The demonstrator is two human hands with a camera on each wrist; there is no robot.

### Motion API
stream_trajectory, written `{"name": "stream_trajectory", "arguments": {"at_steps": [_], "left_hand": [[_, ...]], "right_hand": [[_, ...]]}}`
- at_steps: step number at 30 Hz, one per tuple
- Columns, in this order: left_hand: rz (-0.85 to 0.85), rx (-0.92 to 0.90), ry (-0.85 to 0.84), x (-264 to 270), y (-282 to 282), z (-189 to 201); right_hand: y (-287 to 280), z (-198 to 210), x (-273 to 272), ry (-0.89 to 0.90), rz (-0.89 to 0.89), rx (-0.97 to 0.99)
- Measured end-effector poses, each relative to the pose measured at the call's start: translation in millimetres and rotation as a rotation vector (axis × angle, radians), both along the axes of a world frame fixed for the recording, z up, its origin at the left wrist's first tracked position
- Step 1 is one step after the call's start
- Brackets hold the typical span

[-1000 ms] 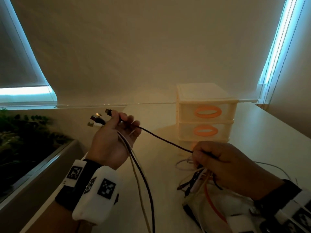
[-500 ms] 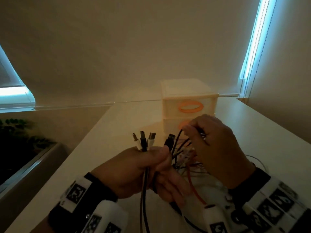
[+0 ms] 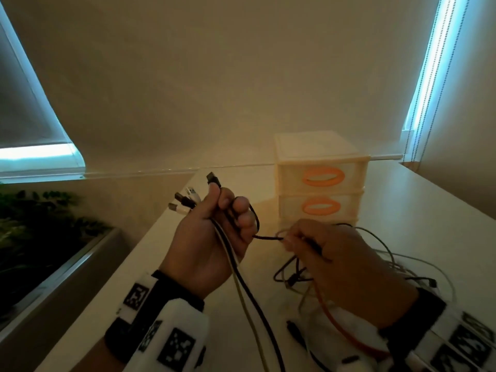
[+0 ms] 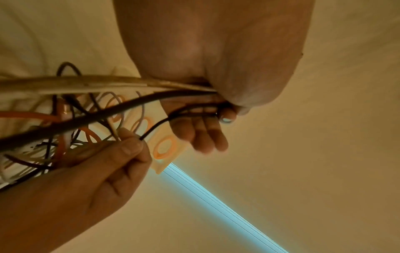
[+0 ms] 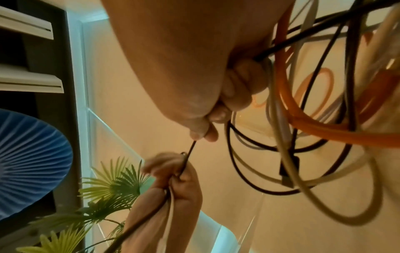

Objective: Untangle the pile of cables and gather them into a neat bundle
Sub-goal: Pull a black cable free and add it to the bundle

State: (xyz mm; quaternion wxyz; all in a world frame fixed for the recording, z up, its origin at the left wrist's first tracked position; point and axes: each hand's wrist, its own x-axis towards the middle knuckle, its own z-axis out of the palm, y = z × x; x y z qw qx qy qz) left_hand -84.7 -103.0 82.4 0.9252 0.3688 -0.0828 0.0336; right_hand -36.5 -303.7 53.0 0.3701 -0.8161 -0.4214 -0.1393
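My left hand [image 3: 214,232] is raised over the table and grips several cables in its fist; their USB plugs [image 3: 188,201] fan out above the thumb, and a black and a pale cable [image 3: 249,299] hang down from it. A thin black cable [image 3: 265,238] runs from that fist to my right hand [image 3: 322,253], which pinches it between thumb and fingers [image 5: 201,131]. Under the right hand lies the tangled pile [image 3: 349,277] of black, white and orange cables [image 5: 303,119] on the white table [image 3: 166,264]. The left wrist view shows the right fingers [image 4: 129,147] pinching that black strand.
A cream two-drawer box with orange handles [image 3: 320,181] stands right behind the hands at the wall. The table's left edge drops to a planter with green leaves [image 3: 32,232]. Window blinds glow at the far left and right.
My left hand rose and turned so the plugs point up and left. My right hand came down from the plug ends and now pinches the thin black cable a short way from the left fist.
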Motion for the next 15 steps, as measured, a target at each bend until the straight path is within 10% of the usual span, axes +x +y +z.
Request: {"name": "stream_trajectory", "arguments": {"at_steps": [15], "left_hand": [[0.010,-0.085,0.051,8,18,-5]], "right_hand": [[-23,5,11,0.423,0.172,-0.246]]}}
